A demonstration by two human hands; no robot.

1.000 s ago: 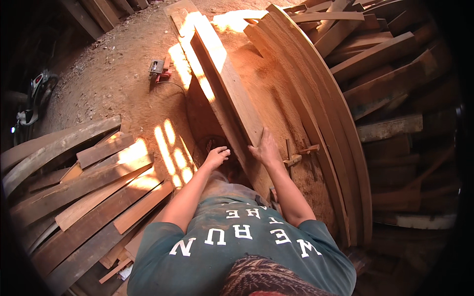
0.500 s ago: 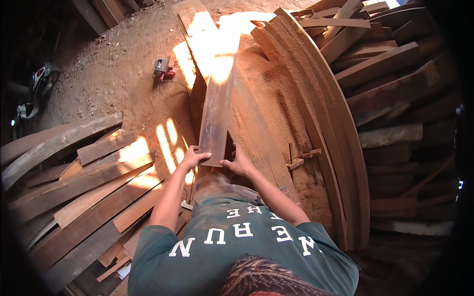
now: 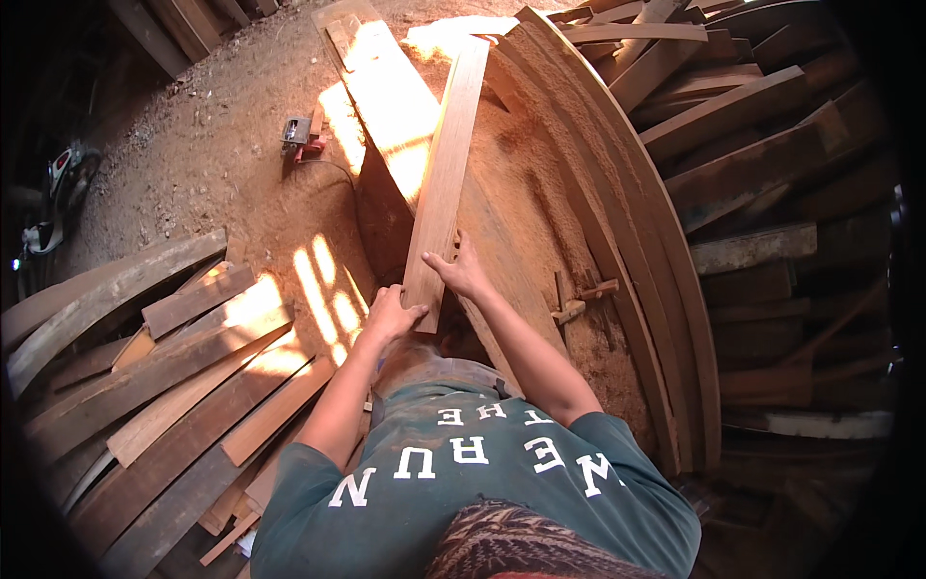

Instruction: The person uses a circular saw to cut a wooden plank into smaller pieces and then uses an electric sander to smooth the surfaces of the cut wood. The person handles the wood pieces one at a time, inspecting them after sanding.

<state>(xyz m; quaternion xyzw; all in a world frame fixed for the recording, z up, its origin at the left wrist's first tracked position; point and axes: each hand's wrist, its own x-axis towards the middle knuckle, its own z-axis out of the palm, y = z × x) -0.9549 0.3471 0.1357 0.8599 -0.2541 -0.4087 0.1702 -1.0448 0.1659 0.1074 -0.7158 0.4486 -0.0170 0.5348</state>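
Note:
A long wooden board stretches away from me, a pale brown, smooth-looking face turned up. My left hand grips its near end from the left, thumb on top and fingers beneath or behind the edge. Slightly farther along, my right hand clasps the right edge, its thumb lying over the upper face. Under the board is a wide sawdust-covered plank, and a sunlit plank lies beyond to the left. The undersides of both grips are hidden.
A power tool with red parts sits on the dirt floor at left, its cord running toward the planks. Stacked boards lie at left. Tall curved timbers stand at right, a small wooden cross-shaped piece beside them, more lumber beyond.
The board has been turned, so a lighter face shows where a dark one did. Its far end has swung right. My right hand has moved farther up its edge.

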